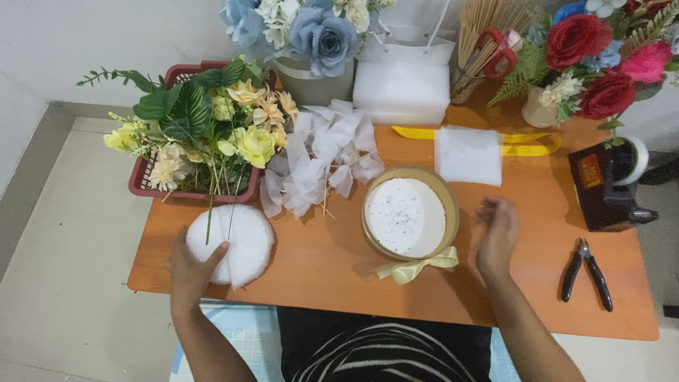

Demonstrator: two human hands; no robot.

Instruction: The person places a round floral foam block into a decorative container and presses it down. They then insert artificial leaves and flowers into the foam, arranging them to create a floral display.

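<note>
Landmark: one round gold box, white foam filling its top, cream bow on its near side.

Left hand: lay flat, fingers loose and spread, on the near edge of one white foam disc, left of the box. The disc lay flat on the table; being round, it showed no long axis.

Right hand: just right of the box, open, fingers relaxed, holding nothing; whether it touched the box could not be told.

One pair of black pliers: well right of the box, handles toward the person.

Surface: one orange wooden table on a pale tiled floor, white wall beyond.

One heap of white ribbon: just beyond and left of the box.

One red basket of yellow flowers: farther left.

One white foam square: beyond the box, over one yellow ribbon.

One black tape dispenser: far right.

Two flower pots, one foam block, one pair of red scissors: farthest back.
</note>
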